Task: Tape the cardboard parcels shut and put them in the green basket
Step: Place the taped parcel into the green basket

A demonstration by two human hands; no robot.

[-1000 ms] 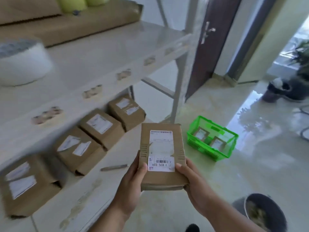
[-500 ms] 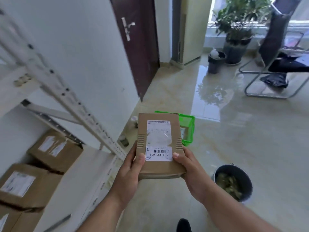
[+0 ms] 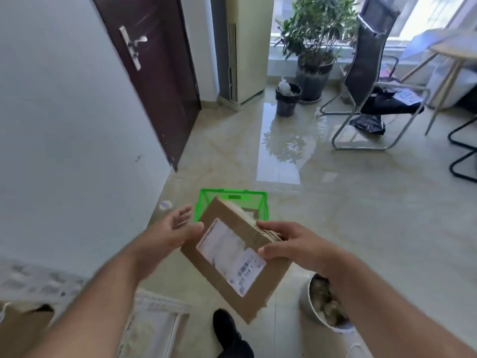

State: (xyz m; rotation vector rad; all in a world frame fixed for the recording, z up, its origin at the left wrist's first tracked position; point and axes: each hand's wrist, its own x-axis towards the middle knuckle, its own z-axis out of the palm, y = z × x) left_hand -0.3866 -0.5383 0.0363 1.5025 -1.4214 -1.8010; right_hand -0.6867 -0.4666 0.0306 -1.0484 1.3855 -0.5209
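A flat brown cardboard parcel (image 3: 233,257) with a white shipping label is held in the air, tilted, in front of me. My right hand (image 3: 289,246) grips its right edge, thumb on top. My left hand (image 3: 171,231) is off the parcel at its left, fingers spread, thumb near the parcel's upper left edge. The green basket (image 3: 232,196) stands on the floor just beyond the parcel, by the wall; the parcel hides most of it, and a bit of another parcel shows inside.
White wall and dark door on the left. A shelf corner (image 3: 154,313) sits at lower left. A round bin (image 3: 325,303) stands on the floor under my right forearm. A plant pot (image 3: 313,73), a small black bin (image 3: 287,99) and a chair (image 3: 371,81) are further back.
My view has turned away from the shelf toward the room. The parcel has tilted and moved closer to the basket. My left hand has let go; only the right holds it.
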